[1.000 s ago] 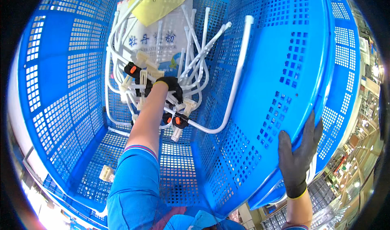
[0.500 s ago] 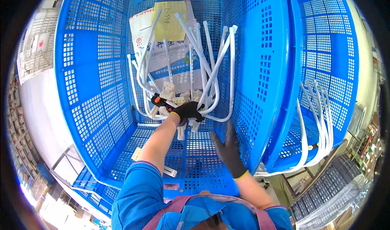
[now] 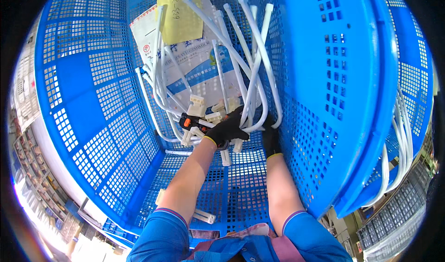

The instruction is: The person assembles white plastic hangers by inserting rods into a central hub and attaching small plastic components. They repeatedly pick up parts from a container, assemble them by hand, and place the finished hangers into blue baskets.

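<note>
Both my hands wear black gloves and reach into a large blue perforated crate (image 3: 111,137). My left hand (image 3: 226,128) is closed round the lower bend of a white bent tube (image 3: 252,93), its fingers partly hidden behind it. My right hand (image 3: 272,141) is low against the crate's right wall, beside the tube bends; its fingertips are hidden. More white bent tubes (image 3: 157,88) lean in a bundle to the left. Cream plastic fittings (image 3: 197,107) lie around my left hand. Beside them sits a small black device (image 3: 188,123) with an orange part.
A white printed sack (image 3: 185,67) lies at the crate's far end, with a yellow paper (image 3: 183,18) on it. Another blue crate (image 3: 417,72) with white bent tubes (image 3: 402,141) stands to the right. A cream fitting (image 3: 204,216) lies near the crate's front.
My right hand has moved forward from the crate's middle to the tube bends at the right wall. My left hand stays among the tubes. The whole view has shifted and turned slightly.
</note>
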